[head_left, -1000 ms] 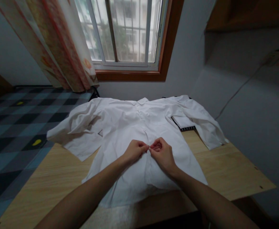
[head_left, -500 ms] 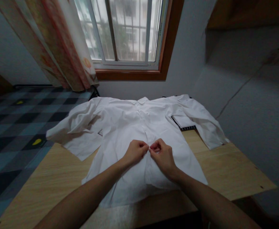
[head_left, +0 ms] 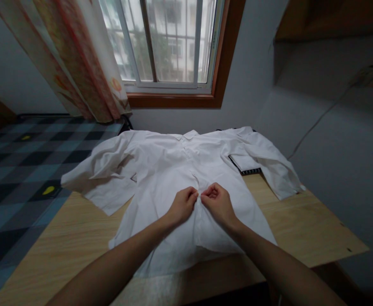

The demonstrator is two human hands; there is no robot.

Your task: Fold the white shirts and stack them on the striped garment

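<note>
A white long-sleeved shirt (head_left: 160, 170) lies spread on a light wooden table (head_left: 301, 225), its collar toward the window and its sleeves out to both sides. My left hand (head_left: 184, 204) pinches the front edge of the shirt at the middle of its lower half. Close beside it, my right hand (head_left: 216, 202) pinches the same front edge from the right, its fingertips nearly meeting those of the left. Whatever small part lies between the fingertips is too small to make out.
A bed with a checked cover (head_left: 49, 165) adjoins the table on the left. Behind the table are a curtain (head_left: 84, 63) and a window with a brown frame (head_left: 173, 100). A dark striped item (head_left: 251, 171) shows under the right sleeve. A cable (head_left: 320, 117) runs along the right wall.
My right hand has shifted very slightly, its fingers a little more closed together. The shirt has hardly moved.
</note>
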